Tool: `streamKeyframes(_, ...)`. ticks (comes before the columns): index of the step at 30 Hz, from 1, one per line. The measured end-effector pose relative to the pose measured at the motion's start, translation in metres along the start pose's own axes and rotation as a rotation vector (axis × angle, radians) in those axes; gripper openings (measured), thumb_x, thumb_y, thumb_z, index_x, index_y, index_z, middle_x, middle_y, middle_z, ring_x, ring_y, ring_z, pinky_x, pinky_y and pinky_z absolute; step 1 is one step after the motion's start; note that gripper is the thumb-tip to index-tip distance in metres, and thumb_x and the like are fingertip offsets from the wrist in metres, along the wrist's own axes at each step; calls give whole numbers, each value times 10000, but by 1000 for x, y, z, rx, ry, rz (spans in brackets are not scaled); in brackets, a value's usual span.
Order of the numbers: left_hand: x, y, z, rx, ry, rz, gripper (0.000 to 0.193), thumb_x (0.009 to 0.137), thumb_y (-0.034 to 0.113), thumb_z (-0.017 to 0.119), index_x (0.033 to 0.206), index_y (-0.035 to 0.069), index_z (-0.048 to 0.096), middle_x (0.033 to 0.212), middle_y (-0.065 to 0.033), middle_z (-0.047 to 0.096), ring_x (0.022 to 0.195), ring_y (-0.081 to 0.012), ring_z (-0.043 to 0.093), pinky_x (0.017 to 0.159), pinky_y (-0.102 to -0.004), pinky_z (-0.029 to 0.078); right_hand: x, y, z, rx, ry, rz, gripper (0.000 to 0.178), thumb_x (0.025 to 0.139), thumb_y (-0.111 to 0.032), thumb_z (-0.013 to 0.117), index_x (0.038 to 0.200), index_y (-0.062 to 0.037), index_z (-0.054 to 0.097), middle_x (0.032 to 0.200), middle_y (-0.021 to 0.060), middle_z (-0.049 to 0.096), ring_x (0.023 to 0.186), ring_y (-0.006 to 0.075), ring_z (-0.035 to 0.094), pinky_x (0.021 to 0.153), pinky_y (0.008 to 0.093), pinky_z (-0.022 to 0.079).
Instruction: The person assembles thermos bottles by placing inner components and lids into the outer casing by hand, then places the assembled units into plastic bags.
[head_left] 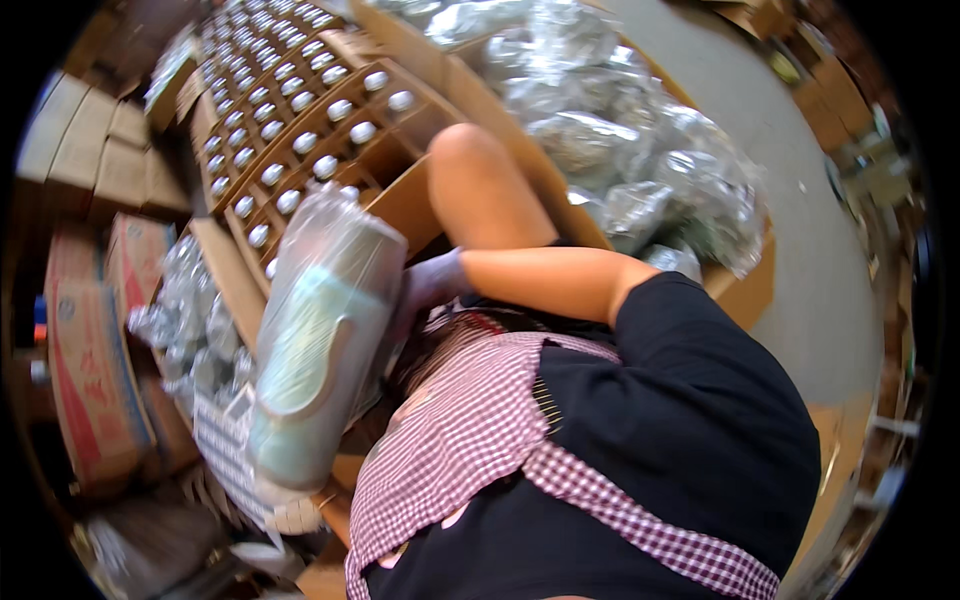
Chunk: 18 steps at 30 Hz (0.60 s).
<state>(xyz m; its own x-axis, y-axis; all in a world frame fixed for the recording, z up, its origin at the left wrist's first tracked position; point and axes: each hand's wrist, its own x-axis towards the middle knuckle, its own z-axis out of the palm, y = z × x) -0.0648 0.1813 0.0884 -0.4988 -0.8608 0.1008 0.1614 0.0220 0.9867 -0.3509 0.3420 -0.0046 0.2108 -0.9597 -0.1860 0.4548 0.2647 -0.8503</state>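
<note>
One plastic-wrapped bundle (pixel 320 370), pale green inside, is held tilted between both hands: the gloved right hand (pixel 432 281) grasps its side, fingers partly hidden behind it, and the left hand (pixel 297 516) clasps its lower end. Beyond the bundle, silver-capped bottles (pixel 362 132) fill divided cartons (pixel 425 92); clear plastic bags (pixel 690 195) heap in a box to the right, and red-marked cartons (pixel 95 385) stand left.

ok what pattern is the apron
The apron has purplish-red and white checks, shown best in the head view.
</note>
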Motion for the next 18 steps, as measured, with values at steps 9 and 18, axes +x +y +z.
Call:
streamKeyframes(9,71,-16,124,200,-523,112,502,968,189,640,1384,-72,536,1289,-199,642,1186,-257,633,1018,-337,512,-215,31,27,-400,974,-343,328,814,-70,770,1137,-29,728,1105,131,742,1025,229,696,922,353,564)
streamKeyframes(18,6,0,315,-7,-1015,-14,442,1073,269,452,1321,-78,568,1219,-178,659,1177,-279,647,1100,-424,468,-595,76,155,-1785,1689,-23,290,873,64,662,1124,-74,707,1037,143,722,928,248,702,770,346,581)
